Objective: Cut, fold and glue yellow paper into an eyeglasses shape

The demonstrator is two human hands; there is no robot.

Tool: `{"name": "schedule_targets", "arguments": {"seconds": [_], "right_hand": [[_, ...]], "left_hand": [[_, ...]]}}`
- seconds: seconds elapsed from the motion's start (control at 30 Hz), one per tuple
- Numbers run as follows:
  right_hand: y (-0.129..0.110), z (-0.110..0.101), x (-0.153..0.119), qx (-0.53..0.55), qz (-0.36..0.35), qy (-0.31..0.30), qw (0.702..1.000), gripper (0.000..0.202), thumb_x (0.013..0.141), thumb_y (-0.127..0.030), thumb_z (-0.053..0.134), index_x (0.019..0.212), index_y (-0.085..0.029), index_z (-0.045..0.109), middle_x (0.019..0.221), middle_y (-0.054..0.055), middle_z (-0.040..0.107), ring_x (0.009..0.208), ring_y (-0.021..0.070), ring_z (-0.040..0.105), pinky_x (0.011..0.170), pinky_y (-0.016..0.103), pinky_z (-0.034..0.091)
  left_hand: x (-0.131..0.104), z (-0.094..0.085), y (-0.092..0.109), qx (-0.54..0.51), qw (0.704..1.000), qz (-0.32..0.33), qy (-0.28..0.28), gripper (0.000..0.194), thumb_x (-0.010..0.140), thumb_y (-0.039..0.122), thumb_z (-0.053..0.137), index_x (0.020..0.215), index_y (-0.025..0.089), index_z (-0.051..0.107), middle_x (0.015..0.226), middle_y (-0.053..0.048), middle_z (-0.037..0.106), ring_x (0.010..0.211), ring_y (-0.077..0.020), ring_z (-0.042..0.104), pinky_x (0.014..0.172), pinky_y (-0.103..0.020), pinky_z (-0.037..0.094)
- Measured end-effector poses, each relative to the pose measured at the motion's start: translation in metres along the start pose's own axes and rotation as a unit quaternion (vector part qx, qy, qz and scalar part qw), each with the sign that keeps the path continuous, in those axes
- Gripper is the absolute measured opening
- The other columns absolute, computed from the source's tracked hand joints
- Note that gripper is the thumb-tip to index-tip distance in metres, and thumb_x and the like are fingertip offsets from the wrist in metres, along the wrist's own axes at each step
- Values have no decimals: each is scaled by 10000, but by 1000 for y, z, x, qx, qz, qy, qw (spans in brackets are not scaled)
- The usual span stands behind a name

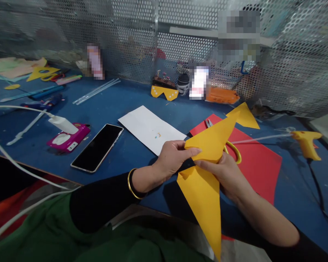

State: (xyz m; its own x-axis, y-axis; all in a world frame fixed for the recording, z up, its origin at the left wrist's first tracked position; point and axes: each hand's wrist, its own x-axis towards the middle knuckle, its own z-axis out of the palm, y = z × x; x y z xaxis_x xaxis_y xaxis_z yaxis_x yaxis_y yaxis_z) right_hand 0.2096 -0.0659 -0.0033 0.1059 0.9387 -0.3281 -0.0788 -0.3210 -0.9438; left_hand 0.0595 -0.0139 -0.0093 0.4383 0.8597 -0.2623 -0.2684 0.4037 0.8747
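Nearest us, folded yellow paper [207, 196] reaches past the near edge of the bench [136, 92]. We pinch it about its narrow middle, left hand [171, 160] and right hand [231, 174] both closed, thumbs on top. Scissors [239, 157] lie beyond, on red paper [258, 160]. Far off stands a dark jar [183, 83], contents unclear to us.

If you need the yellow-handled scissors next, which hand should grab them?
Probably the right hand. It's close beside the handle of the scissors, while the left hand is farther away. Both hold yellow paper, so the right must let go first.
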Motion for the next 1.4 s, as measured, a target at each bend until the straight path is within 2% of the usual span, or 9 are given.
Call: {"name": "schedule_targets", "arguments": {"seconds": [0.17, 0.33, 0.5, 0.67, 0.8, 0.9, 1.0, 1.17, 1.4], "right_hand": [[2, 0, 2, 7, 6, 3, 1000, 497, 605, -331, 880, 1056, -203, 714, 925, 75, 772, 726, 244, 729, 684, 371, 605], [-3, 3, -2, 27, 4, 15, 1000, 499, 602, -313, 874, 1063, -212, 712, 990, 74, 774, 787, 250, 741, 729, 368, 605], [-1, 1, -1, 2, 9, 1, 1000, 466, 609, -331, 873, 1029, -203, 718, 924, 79, 773, 734, 253, 733, 689, 381, 611], [0, 0, 1, -7, 6, 1, 1000, 488, 639, -323, 847, 1087, -193, 701, 1010, 104, 769, 811, 269, 741, 734, 382, 611], [0, 0, 1, -18, 9, -2, 1000, 513, 625, -334, 860, 1088, -187, 698, 993, 105, 771, 782, 263, 739, 719, 385, 612], [-3, 0, 0, -10, 9, 3, 1000, 518, 643, -321, 844, 1123, -195, 693, 1035, 102, 770, 855, 286, 745, 752, 401, 618], [-7, 1, -2, 2, 0, 21, 1000, 499, 640, -301, 841, 1109, -207, 700, 1092, 108, 764, 947, 319, 740, 777, 410, 625], [-10, 3, -4, -9, -3, 23, 1000, 493, 641, -314, 834, 1107, -215, 703, 1117, 115, 761, 960, 334, 738, 742, 404, 631], [-8, 3, -4, 4, 1, 42, 999, 481, 606, -312, 851, 1056, -209, 716, 1070, 96, 776, 912, 318, 746, 754, 411, 624]], "left_hand": [[1, -1, -2, 5, 1000, 1, 8, 235, 623, 299, 819, 767, 127, 748, 760, -48, 709, 648, -118, 620, 630, -252, 516], [2, -1, -3, -1, 1000, -2, -13, 311, 575, 322, 869, 793, 135, 750, 798, -47, 725, 678, -121, 639, 659, -247, 530], [1, -1, -5, 10, 1000, -13, -4, 287, 599, 301, 834, 814, 132, 749, 783, -51, 721, 670, -141, 649, 638, -267, 537], [2, 0, -5, 0, 1000, -9, -7, 290, 616, 318, 834, 823, 134, 749, 798, -53, 728, 683, -132, 645, 661, -260, 530], [2, -1, -3, 2, 1000, -1, -8, 282, 590, 313, 845, 778, 132, 738, 775, -48, 713, 683, -132, 630, 675, -267, 519], [3, -2, -1, 12, 1000, -19, -14, 314, 592, 396, 859, 727, 156, 709, 697, -18, 672, 615, -115, 588, 612, -256, 478], [5, -2, 2, 57, 998, 14, 8, 368, 681, 515, 795, 651, 172, 664, 624, 5, 617, 572, -86, 527, 578, -234, 414], [6, -3, 4, 79, 995, 60, 32, 372, 645, 433, 843, 553, 172, 594, 568, 34, 558, 561, -72, 469, 605, -232, 393], [7, -3, 3, 84, 994, 65, 28, 427, 628, 505, 842, 559, 169, 587, 566, 31, 572, 561, -77, 474, 608, -237, 394]]}}
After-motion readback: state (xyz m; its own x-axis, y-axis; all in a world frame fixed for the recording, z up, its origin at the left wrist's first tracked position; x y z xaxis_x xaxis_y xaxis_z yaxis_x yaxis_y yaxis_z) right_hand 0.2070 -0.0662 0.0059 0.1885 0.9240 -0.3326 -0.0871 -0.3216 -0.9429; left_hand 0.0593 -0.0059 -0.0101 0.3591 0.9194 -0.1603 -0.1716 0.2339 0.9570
